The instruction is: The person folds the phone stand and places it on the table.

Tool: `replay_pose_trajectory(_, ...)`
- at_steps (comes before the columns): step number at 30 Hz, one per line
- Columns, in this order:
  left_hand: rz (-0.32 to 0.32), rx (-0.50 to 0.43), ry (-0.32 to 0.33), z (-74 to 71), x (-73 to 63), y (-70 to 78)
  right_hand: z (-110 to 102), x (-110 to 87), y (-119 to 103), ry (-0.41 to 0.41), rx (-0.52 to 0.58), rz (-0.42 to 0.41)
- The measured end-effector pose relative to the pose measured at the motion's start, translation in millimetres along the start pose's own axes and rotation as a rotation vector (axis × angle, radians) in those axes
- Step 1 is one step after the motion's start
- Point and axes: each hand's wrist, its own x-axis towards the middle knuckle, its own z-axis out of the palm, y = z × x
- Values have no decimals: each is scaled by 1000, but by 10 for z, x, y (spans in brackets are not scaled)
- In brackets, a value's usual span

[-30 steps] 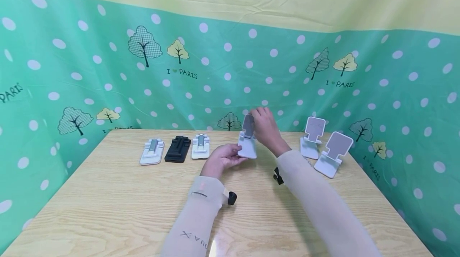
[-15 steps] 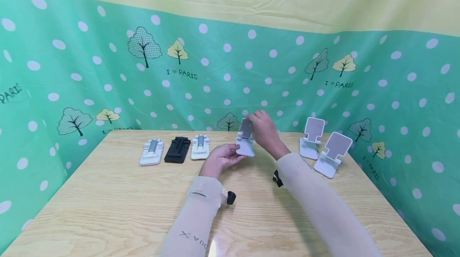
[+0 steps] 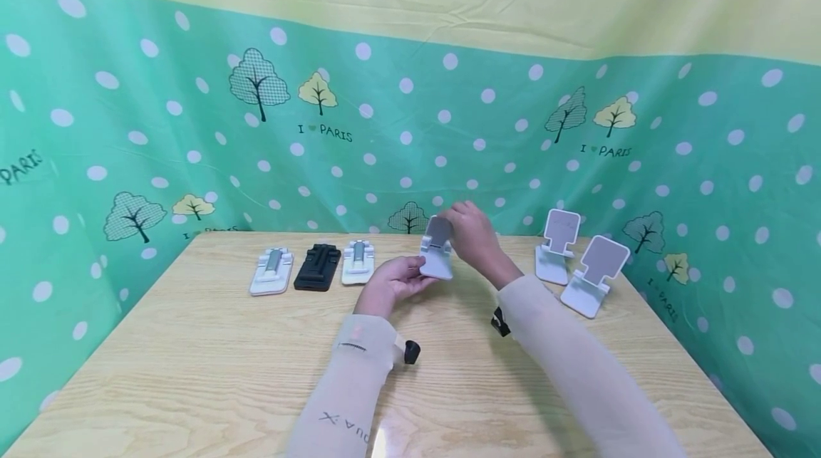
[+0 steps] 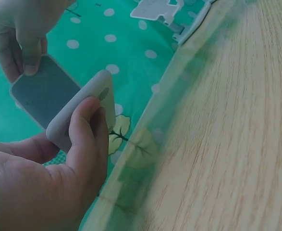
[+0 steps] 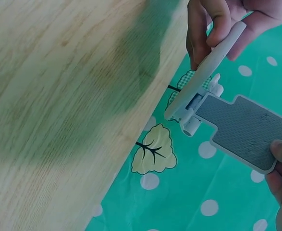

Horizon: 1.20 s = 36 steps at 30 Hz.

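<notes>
A white folding phone stand (image 3: 437, 263) with a grey padded plate is held up over the back of the table. My left hand (image 3: 396, 280) grips its base, thumb on one face and fingers on the other, as the left wrist view shows. With thumb and fingers my right hand (image 3: 473, 233) pinches the upper edge of the grey plate (image 5: 249, 130). In the right wrist view the plate stands out at an angle from the base (image 5: 205, 72), with the hinge between them showing.
On the left of the wooden table (image 3: 192, 365) lie folded stands: a white one (image 3: 271, 271), a black one (image 3: 317, 266) and another white one (image 3: 358, 261). Two unfolded white stands (image 3: 553, 262) (image 3: 585, 292) are at the right. A patterned cloth (image 3: 410, 102) hangs behind.
The held stand has shifted slightly left, and its plate's top edge has come down a little with my right hand. My left hand keeps its grip on the base.
</notes>
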Motion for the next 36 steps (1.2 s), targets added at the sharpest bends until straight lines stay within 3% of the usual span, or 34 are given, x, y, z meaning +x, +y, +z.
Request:
replay_pose_trajectory(12, 29, -11, -8, -25, -12, 13, -38, -86, -61, 10, 55, -21)
replay_pose_trajectory(24, 16, -57, -25, -17, -17, 42, -44, -133, -113, 12, 84, -64)
replay_pose_trajectory(36, 10, -110, -13, -7, -17, 49, -14, -200, -132, 27, 45, -145)
